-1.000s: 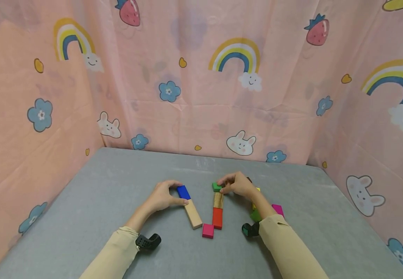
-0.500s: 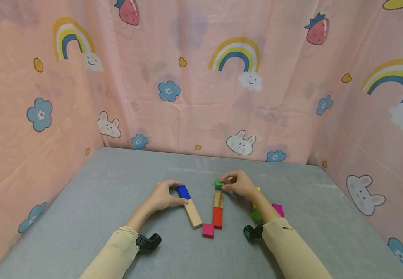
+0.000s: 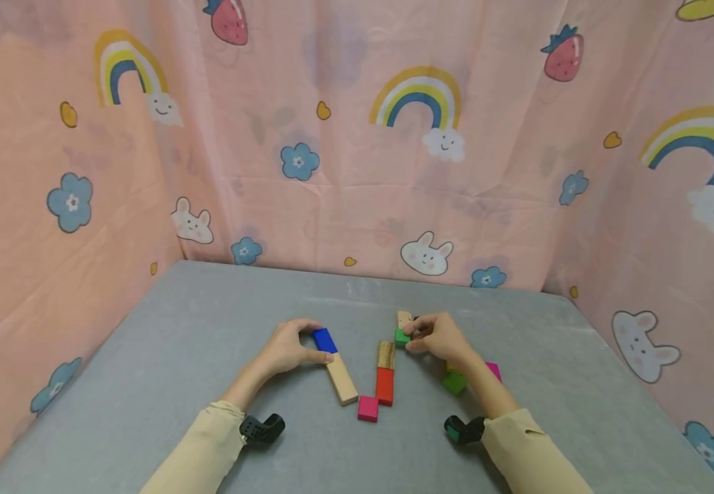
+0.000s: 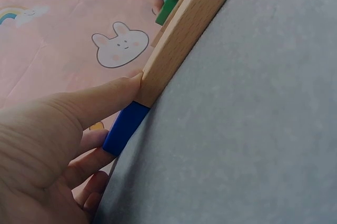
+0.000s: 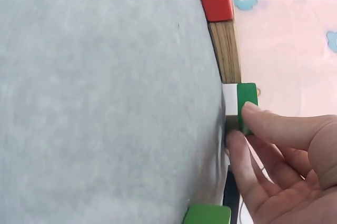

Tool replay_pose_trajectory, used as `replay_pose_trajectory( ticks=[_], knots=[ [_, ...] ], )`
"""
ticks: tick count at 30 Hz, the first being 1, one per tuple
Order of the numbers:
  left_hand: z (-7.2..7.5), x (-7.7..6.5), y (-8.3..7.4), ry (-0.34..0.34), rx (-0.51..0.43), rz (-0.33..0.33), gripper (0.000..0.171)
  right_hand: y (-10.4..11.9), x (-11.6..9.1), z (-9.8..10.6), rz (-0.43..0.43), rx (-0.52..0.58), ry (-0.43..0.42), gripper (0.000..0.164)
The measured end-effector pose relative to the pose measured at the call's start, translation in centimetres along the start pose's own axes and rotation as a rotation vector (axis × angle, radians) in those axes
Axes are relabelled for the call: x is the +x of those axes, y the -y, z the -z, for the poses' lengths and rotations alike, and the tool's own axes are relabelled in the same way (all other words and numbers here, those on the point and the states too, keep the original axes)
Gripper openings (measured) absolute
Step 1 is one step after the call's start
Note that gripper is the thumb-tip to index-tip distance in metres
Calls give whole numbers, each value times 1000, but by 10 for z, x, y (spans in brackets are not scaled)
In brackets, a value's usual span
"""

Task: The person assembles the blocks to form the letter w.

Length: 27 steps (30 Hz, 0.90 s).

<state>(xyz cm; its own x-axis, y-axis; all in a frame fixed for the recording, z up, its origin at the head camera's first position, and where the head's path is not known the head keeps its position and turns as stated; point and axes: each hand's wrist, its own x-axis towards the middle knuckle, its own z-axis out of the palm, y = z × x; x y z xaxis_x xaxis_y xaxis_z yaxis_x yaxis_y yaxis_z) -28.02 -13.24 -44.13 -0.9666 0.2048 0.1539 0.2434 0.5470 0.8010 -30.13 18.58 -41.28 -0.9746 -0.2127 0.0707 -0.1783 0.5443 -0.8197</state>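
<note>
My left hand (image 3: 287, 348) holds a blue block (image 3: 325, 340), fingers at its far end and thumb by its joint with a long pale wooden block (image 3: 342, 379). These two lie end to end in a slanting line. With thumb and fingertips, my right hand (image 3: 440, 336) pinches a small green block (image 5: 248, 95). It is just beyond and right of a striped wooden block (image 3: 386, 355), which meets a red block (image 3: 384, 386) end to end. At the near end, a pink block (image 3: 367, 409) sits between the two lines.
A light wooden block (image 3: 404, 318) shows behind the pinched green one. Under and beside my right forearm lie another green block (image 3: 454, 382), a partly hidden yellow block (image 3: 450, 367) and a magenta block (image 3: 493, 370). Patterned pink curtains (image 3: 344, 206) enclose the grey table (image 3: 239, 295).
My right hand has carried the green block off the far end of the striped block, first away, then rightward. A light wooden block now shows behind it. My left hand has stayed put.
</note>
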Motion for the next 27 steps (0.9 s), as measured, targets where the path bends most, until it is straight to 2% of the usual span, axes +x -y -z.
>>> replay_pose_trajectory(
  ticks=[10, 19, 27],
  knots=[
    [1, -1, -2, 3, 7, -4, 62, -1, 8, -7, -25, -88, -32, 15],
    [0, -1, -1, -1, 15, -6, 61, -5, 12, -9, -57, -87, -19, 15],
    [0, -1, 0, -5, 18, -7, 61, -8, 11, -6, -30, -64, 1, 16]
  ],
)
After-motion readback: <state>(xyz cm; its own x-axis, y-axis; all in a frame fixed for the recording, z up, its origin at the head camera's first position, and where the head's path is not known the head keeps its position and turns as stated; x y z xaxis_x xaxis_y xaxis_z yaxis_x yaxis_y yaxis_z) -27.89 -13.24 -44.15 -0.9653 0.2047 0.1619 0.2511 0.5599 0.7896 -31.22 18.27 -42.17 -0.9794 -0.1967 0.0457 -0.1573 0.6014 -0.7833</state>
